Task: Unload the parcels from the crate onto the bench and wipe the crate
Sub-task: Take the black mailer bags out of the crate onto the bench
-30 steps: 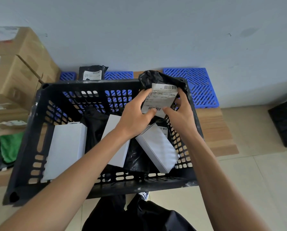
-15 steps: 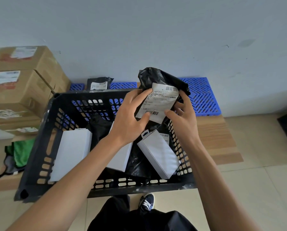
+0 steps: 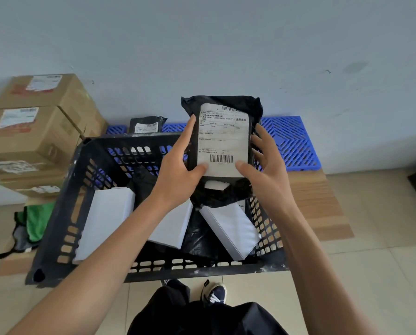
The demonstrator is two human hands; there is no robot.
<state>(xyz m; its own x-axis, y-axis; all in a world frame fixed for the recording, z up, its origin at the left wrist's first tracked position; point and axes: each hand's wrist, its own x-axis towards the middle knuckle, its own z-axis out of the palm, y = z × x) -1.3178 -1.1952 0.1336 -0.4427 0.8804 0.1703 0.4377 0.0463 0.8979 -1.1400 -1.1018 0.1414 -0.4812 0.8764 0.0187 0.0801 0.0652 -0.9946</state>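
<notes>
1. A person's two bare hands hold a black plastic parcel [image 3: 222,105] upright above the far right corner of a black slotted crate [image 3: 57,228], its white shipping label [image 3: 222,139] with a barcode facing the camera.
2. The left hand [image 3: 175,170] grips the parcel's left edge, fingers extended up the side and thumb pressed on the label's lower corner.
3. The right hand [image 3: 267,165] grips the right edge, thumb on the label, fingers spread behind.
4. Inside the crate lie three white boxes [image 3: 105,221] and crumpled black bags [image 3: 202,238].
5. The crate rests on a low wooden bench [image 3: 315,204], with a blue plastic grid [image 3: 289,141] behind it.
6. Another small black parcel [image 3: 146,124] stands against the wall beyond the crate.
7. Stacked cardboard boxes [image 3: 33,131] sit at the left; a green cloth [image 3: 36,223] lies below them.
</notes>
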